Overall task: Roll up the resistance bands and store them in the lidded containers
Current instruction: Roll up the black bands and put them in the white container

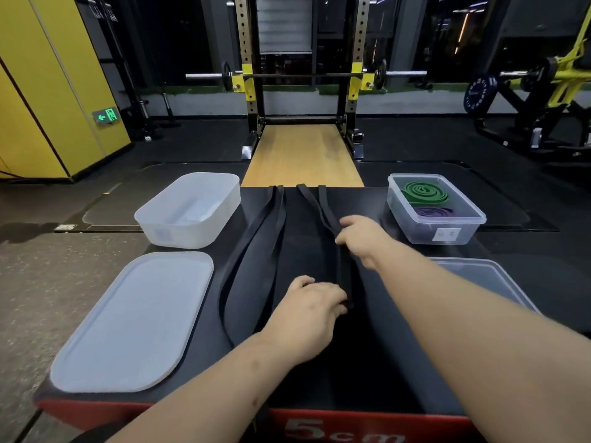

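1. Along the middle of the black-topped platform [351, 362], which has a red front edge, lie two long flat rubber loops, running from the far edge towards the near one; the left black band [282, 212] lies loose with no hand on it; the right black band [344, 276] is held by both hands.
2. Left hand [313, 311] has its fingers curled round the near end of the right black band, clamped on it; right hand [361, 238], further along, bends its fingers down over the same band, pinching its two strands together.
3. At the far left corner stands an open frosted white plastic tub [179, 231]; only its pale floor shows inside; the frosted flat lid [134, 321] lies at the near left corner.
4. At the far right corner stands an open clear plastic tub [415, 231] with a small white label on its near wall; inside sit a coiled green band [423, 190] at the far end and a coiled purple band [431, 212] at the near end, just beside each other.
5. Near the right edge lies the clear flat lid [479, 273], partly hidden by the right forearm.
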`<action>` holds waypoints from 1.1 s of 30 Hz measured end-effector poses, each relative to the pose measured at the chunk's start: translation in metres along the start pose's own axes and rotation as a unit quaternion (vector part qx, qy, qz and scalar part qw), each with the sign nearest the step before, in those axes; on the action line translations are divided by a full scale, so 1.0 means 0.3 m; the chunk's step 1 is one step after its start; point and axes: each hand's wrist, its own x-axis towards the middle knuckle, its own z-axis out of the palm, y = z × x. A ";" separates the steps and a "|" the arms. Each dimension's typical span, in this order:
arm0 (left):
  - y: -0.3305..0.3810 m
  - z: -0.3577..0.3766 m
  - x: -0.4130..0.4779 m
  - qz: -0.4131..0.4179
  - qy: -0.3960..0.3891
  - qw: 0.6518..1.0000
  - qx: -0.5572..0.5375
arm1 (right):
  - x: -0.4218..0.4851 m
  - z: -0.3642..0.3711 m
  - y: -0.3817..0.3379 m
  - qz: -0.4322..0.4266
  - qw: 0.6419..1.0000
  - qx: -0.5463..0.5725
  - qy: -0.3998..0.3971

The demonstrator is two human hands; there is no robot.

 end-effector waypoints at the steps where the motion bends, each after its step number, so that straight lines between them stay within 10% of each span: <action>1: 0.001 0.004 -0.013 -0.001 -0.001 1.000 -0.008 | -0.015 0.004 0.030 -0.001 1.000 0.002 0.003; 13: 0.014 -0.009 -0.156 0.065 0.016 0.997 -0.024 | -0.556 -0.059 0.117 -0.152 0.945 -0.273 -0.092; 33: 0.007 0.026 -0.211 -0.047 0.017 0.996 -0.071 | -0.624 -0.045 0.244 -0.226 0.923 -0.295 -0.101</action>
